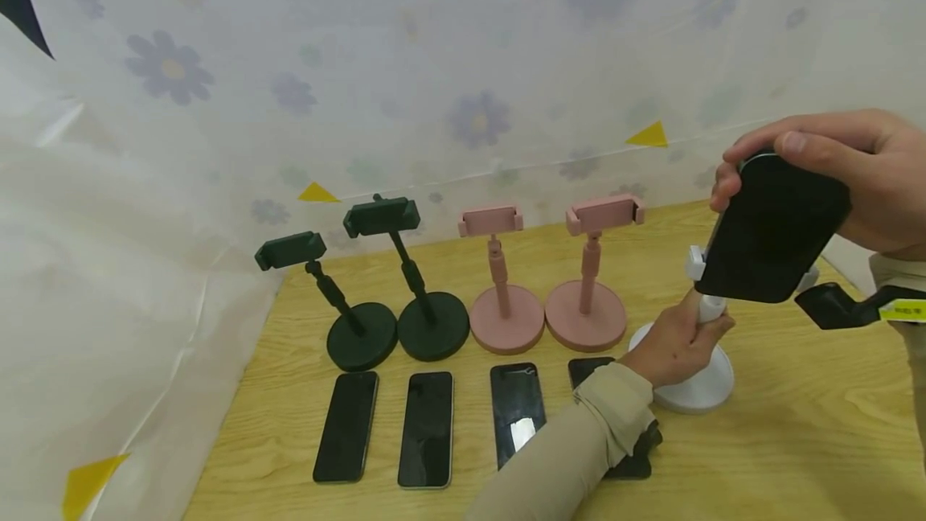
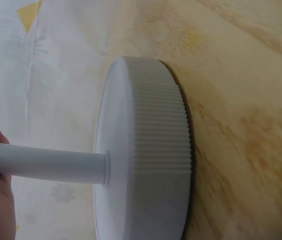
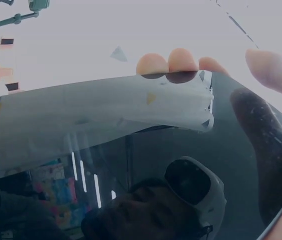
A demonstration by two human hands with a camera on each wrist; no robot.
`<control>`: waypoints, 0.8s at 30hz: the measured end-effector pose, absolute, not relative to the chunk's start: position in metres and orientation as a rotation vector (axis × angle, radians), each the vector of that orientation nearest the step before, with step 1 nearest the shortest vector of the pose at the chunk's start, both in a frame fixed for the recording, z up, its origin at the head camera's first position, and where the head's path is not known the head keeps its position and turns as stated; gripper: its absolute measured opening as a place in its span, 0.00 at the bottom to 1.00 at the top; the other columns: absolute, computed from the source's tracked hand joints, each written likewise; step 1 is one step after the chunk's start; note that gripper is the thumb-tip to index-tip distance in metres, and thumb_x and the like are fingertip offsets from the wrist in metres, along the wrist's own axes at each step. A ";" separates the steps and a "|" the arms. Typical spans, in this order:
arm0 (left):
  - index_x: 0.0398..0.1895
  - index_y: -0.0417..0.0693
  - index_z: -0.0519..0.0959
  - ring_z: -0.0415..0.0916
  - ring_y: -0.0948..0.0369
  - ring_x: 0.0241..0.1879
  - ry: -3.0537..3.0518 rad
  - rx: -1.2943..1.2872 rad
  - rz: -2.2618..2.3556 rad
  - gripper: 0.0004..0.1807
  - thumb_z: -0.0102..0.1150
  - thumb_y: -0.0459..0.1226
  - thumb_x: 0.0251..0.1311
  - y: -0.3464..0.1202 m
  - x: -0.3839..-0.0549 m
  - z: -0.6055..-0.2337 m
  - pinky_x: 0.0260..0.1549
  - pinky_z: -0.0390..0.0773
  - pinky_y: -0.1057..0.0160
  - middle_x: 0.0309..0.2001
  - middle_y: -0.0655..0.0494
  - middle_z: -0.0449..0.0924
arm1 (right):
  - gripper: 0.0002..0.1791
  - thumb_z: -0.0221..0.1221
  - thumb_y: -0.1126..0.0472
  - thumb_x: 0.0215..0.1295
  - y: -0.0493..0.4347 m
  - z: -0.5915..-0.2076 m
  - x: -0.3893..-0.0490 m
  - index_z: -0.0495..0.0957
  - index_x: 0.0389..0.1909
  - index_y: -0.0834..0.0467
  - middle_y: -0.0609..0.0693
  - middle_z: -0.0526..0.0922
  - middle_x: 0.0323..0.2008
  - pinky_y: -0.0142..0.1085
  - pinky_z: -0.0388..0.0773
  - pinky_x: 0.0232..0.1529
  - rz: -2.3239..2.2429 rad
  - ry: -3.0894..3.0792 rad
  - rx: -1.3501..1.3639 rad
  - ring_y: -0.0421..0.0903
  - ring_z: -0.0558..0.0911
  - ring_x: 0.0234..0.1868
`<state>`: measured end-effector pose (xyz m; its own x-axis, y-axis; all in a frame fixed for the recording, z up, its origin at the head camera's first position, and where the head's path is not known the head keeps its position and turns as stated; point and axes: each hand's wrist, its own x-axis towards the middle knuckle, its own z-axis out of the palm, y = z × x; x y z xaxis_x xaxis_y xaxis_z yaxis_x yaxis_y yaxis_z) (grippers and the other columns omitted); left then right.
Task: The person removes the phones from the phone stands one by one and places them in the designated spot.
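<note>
On the right, a white phone stand (image 1: 698,384) stands on the table, its round ribbed base (image 2: 155,135) flat on the wood. My left hand (image 1: 673,344) grips the stand's pole (image 2: 56,162) below the clamp. A dark smartphone (image 1: 774,231) sits tilted at the top, its lower part between the white clamp ends (image 1: 696,264). My right hand (image 1: 861,175) holds the phone by its upper end, with fingertips (image 3: 183,60) along one long edge and the thumb by the top. In the right wrist view the phone's glossy screen (image 3: 106,160) fills most of the picture.
Two dark green phone stands (image 1: 362,336) and two pink ones (image 1: 506,320) stand in a row to the left. Several phones (image 1: 425,428) lie in front of them, one partly behind my left sleeve (image 1: 564,457). A flower-patterned sheet (image 1: 434,63) hangs behind the table (image 1: 810,441).
</note>
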<state>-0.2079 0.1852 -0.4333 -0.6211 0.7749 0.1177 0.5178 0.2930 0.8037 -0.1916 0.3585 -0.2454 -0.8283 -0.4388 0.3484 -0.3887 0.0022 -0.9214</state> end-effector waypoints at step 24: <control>0.57 0.53 0.61 0.71 0.73 0.40 2.247 1.139 1.238 0.13 0.41 0.47 0.77 0.186 -0.205 -0.430 0.43 0.71 0.79 0.42 0.62 0.71 | 0.21 0.29 0.76 0.77 0.357 -0.240 -0.188 0.63 0.61 0.82 0.64 0.80 0.47 0.39 0.83 0.49 -2.135 2.130 -1.018 0.56 0.82 0.48</control>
